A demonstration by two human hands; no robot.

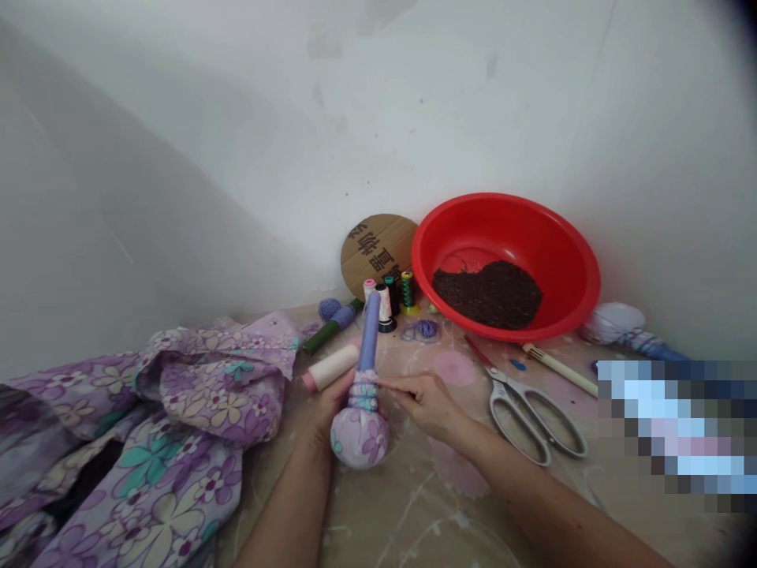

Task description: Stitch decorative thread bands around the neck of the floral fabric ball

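My left hand [332, 404] is closed around the neck of a stuffed flowered-cloth ball [359, 435] on a lilac-wrapped stick [369, 339], holding it upright above the table. My right hand [421, 402] pinches the gathered cloth at the neck from the right side, fingers pressed together. A cream thread spool [329, 368] lies just behind my left hand. Silver scissors [526, 412] lie open on the table to the right of my right hand.
A red basin [568, 260] with dark filling stands at the back right. Several thread spools [390, 301] and a round cardboard disc [376, 251] stand by the wall. Purple flowered fabric [171, 442] is heaped at the left. A pencil-like stick [559, 369] lies by the basin.
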